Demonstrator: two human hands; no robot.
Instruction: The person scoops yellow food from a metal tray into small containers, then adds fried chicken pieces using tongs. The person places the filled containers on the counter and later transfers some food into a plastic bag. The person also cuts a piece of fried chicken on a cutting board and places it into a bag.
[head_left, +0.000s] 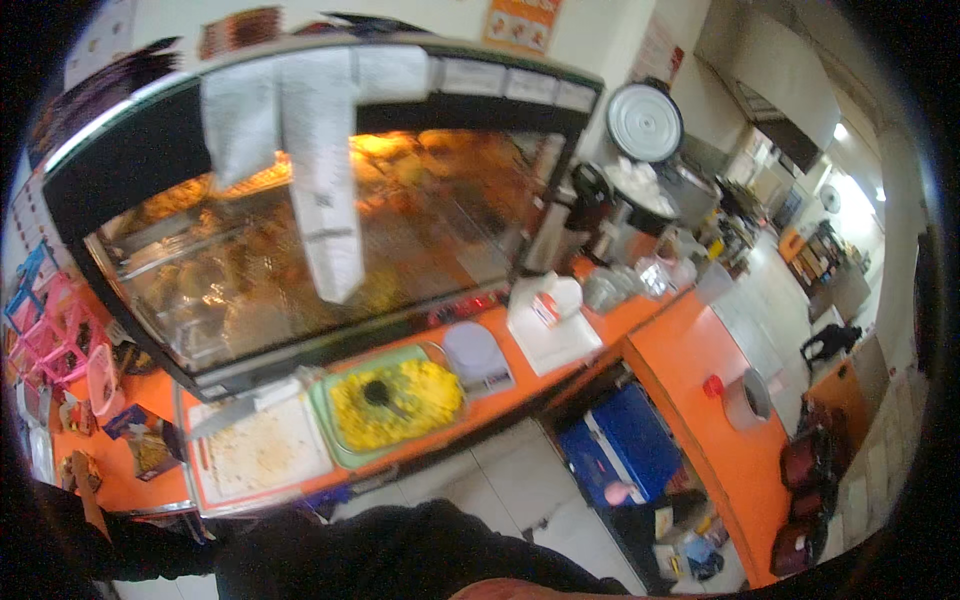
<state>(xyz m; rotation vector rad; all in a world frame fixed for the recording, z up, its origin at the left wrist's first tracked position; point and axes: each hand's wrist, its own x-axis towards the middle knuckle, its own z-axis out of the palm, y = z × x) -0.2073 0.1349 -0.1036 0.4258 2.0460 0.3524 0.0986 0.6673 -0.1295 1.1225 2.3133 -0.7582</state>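
A dark sleeve reaches to the lower left edge, where a blurred brown shape may be my left hand; its fingers and anything held cannot be made out. Bare skin of an arm shows at the bottom edge; my right hand is out of view. Before me, a tray of yellow food with a black utensil in it rests on a green tray. Left of it lies a white cutting board with crumbs and a broad knife blade. A small scale stands to the right.
A heated glass display case with white paper bags hanging over it stands behind the orange counter. Pink plastic baskets are at left. White paper sheets lie right of the scale. A blue cooler sits beneath the counter.
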